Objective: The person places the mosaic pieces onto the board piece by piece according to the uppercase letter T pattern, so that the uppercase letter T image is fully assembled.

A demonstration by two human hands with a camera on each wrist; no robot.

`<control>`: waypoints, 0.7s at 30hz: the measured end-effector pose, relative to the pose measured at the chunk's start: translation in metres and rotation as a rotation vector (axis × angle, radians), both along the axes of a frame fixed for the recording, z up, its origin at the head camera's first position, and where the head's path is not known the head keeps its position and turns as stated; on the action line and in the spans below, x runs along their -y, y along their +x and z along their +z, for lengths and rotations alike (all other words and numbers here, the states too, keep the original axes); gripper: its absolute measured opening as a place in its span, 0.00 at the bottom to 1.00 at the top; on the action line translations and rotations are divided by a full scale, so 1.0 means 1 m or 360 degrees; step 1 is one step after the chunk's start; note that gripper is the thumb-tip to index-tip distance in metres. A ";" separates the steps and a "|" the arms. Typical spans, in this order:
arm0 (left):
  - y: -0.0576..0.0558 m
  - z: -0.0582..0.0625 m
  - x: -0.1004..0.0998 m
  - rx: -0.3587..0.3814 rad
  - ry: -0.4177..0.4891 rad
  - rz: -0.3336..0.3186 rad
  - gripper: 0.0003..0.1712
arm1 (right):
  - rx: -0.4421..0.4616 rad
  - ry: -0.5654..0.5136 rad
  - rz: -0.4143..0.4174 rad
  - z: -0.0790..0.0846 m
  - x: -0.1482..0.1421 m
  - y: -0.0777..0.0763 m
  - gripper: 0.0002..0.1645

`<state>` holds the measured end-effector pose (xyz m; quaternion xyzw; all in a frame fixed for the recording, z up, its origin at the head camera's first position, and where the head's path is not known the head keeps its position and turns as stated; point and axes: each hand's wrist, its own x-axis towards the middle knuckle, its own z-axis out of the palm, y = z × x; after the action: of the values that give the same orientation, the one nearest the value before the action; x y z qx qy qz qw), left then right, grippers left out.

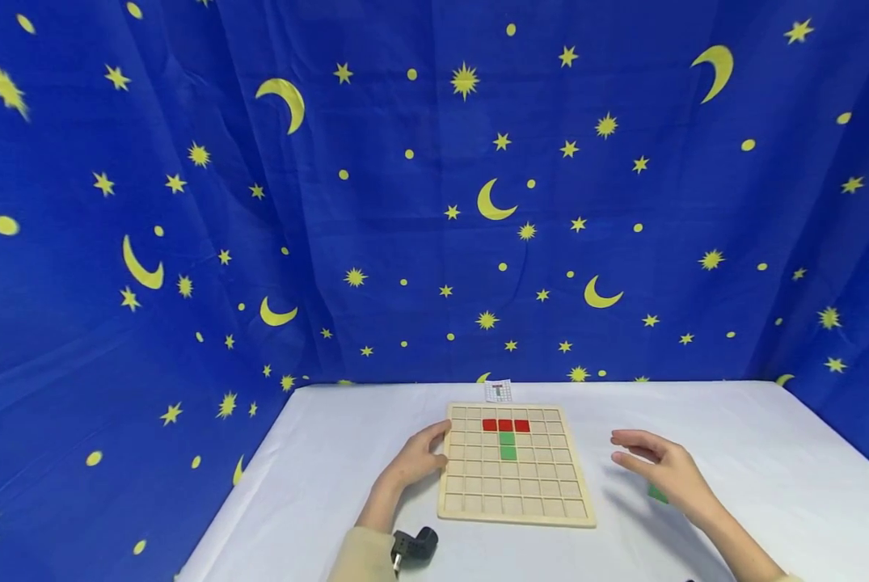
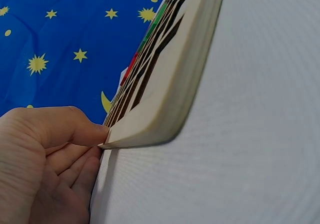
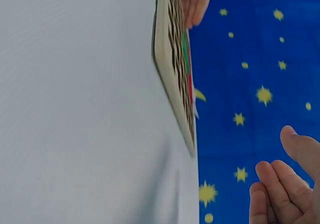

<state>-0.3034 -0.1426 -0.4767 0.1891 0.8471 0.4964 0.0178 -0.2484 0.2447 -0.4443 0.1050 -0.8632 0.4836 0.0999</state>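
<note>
A square wooden grid board [image 1: 543, 489] lies flat on the white table. Three red tiles [image 1: 505, 425] form a row in its upper part, and two green tiles [image 1: 508, 446] run down from the middle one. My left hand [image 1: 414, 459] holds the board's left edge, with the thumb [image 2: 92, 134] against the rim in the left wrist view. To the right of the board, my right hand [image 1: 660, 469] hovers with fingers apart from the thumb, nothing between them. Partly hidden below that hand is a green piece [image 1: 658, 495] on the table.
Behind the board lies a small card [image 1: 498, 391] with a printed grid and a coloured T shape. A black device [image 1: 421, 546] sits by the left wrist. Blue curtains [image 1: 434, 242] with yellow moons and stars surround the table [image 1: 296, 485].
</note>
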 end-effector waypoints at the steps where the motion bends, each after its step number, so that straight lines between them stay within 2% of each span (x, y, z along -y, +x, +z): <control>1: 0.003 0.004 -0.001 -0.0002 0.0006 -0.0002 0.39 | 0.0022 0.0003 -0.0020 0.000 -0.005 0.002 0.26; 5: 0.017 0.023 -0.003 0.0005 0.0035 -0.0020 0.38 | 0.0054 0.0045 -0.0083 -0.001 -0.020 0.011 0.28; 9: 0.022 0.030 -0.003 -0.0030 0.0037 -0.0043 0.37 | 0.0033 0.0088 -0.0136 -0.005 -0.033 0.019 0.27; 13: 0.023 0.031 -0.004 -0.0032 0.0060 -0.0060 0.37 | 0.0037 0.0127 -0.0175 -0.011 -0.043 0.026 0.27; 17: 0.019 0.029 -0.004 0.0006 0.0044 -0.0049 0.38 | 0.0149 0.0181 -0.0193 -0.017 -0.051 0.029 0.30; 21: 0.008 0.013 -0.002 -0.0010 0.0000 -0.0022 0.39 | 0.0176 0.0254 -0.0208 -0.026 -0.054 0.030 0.32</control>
<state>-0.2956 -0.1404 -0.4641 0.1964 0.8458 0.4957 0.0186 -0.2183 0.2991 -0.4698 0.0293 -0.9082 0.4108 0.0746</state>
